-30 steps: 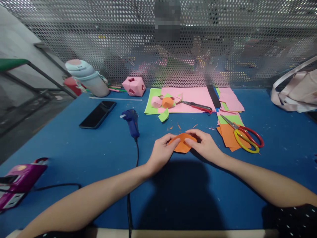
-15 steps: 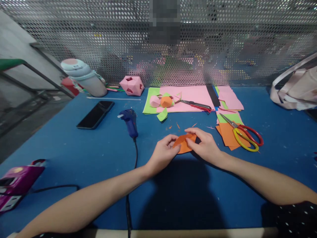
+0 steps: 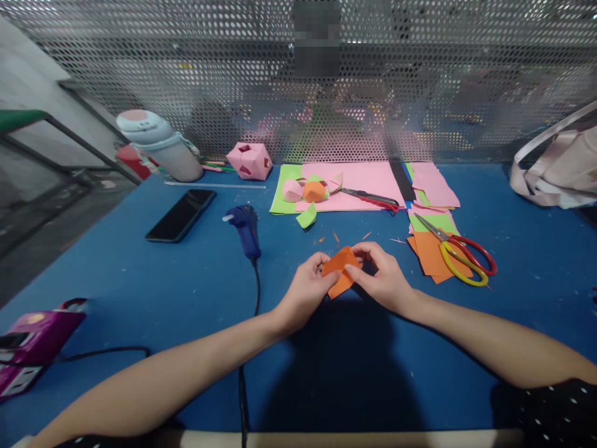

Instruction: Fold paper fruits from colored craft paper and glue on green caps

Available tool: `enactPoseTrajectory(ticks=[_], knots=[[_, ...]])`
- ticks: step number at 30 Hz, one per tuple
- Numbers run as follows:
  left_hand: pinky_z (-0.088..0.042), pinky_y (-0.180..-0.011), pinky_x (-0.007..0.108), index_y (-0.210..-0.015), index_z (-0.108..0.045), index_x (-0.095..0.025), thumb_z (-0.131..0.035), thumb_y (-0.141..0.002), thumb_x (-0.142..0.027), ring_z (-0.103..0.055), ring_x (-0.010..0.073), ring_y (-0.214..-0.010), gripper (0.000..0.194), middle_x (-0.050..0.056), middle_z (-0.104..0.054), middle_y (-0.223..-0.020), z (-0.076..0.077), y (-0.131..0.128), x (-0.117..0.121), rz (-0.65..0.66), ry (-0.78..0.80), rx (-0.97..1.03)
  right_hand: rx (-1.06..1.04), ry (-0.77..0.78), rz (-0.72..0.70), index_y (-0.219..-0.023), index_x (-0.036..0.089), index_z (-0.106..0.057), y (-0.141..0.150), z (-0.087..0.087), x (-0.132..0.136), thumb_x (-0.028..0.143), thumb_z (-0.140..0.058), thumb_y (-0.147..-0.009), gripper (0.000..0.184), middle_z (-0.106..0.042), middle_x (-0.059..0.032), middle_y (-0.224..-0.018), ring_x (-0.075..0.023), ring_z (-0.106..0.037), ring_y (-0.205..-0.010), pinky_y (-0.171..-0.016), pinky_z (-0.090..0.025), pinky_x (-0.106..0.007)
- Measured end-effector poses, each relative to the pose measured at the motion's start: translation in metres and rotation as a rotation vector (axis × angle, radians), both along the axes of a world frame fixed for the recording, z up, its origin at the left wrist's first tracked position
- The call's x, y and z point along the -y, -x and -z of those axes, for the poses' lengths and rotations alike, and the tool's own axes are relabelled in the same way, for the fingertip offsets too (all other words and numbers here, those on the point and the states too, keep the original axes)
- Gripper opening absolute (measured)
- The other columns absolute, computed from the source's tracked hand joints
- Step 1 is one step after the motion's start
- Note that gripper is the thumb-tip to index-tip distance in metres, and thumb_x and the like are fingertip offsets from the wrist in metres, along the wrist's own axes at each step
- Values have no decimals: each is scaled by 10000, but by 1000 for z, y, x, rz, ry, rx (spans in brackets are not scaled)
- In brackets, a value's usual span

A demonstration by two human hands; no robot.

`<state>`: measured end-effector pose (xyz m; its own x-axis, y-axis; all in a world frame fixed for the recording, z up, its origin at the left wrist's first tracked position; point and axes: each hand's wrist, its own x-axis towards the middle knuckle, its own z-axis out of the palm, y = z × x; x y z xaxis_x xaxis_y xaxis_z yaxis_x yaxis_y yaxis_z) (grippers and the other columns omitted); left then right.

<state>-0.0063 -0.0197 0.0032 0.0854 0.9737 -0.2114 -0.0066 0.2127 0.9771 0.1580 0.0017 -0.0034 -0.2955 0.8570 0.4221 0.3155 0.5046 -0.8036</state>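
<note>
Between my two hands is a small piece of orange paper [image 3: 341, 274], partly folded and tilted above the blue table. My left hand [image 3: 310, 285] grips its left side, thumb on the near face and fingers curled behind. On the right side, the thumb and fingers of my right hand [image 3: 383, 278] pinch the paper. Tiny orange paper scraps [image 3: 336, 236] lie just beyond my hands. Right of them, scissors [image 3: 450, 239] with red and yellow handles rest on orange paper sheets [image 3: 429, 255]. A blue glue gun [image 3: 247, 230] lies left of my hands.
Pink sheets [image 3: 359, 177] at the back carry small folded paper pieces [image 3: 314, 191] and a red-handled cutting tool [image 3: 373, 199]. A pink paper ball [image 3: 250, 160], a bottle [image 3: 161, 146] and a phone [image 3: 181, 216] stand left. A perforated metal panel [image 3: 224, 81] closes the back; a bag [image 3: 559, 165] lies right.
The orange paper has been turned and tilted in my hands, and its flat face now shows more. My fingers have shifted slightly on it. Other things stay in place.
</note>
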Motion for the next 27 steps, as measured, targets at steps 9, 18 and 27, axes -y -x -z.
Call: enactPoseTrajectory(ticks=[9, 18, 27], knots=[[-382, -608, 201, -863, -552, -155, -585, -719, -159, -492, 94, -644, 148, -49, -547, -720, -6, 0, 3, 88, -35, -37, -23, -78, 4, -875, 187, -606, 0, 2, -2, 208, -518, -866, 91, -594, -15, -786, -125, -551, -715, -665, -455, -267], [-401, -642, 221, -914, -634, -131, -551, -752, -192, -532, 119, -675, 192, -5, -626, -773, -8, 1, 2, 173, -30, -39, -68, -112, -5, -850, 193, -603, 1, -2, 0, 188, -565, -830, 43, -611, -25, -815, -137, -578, -741, -689, -482, -288], [-362, -589, 200, -766, -607, -135, -556, -787, -230, -472, 97, -623, 110, -24, -557, -688, -5, 3, 2, 184, -60, -76, -40, -217, -102, -924, 201, -614, 1, 5, 1, 90, -514, -828, 178, -598, -43, -866, -147, -581, -814, -717, -498, -299]])
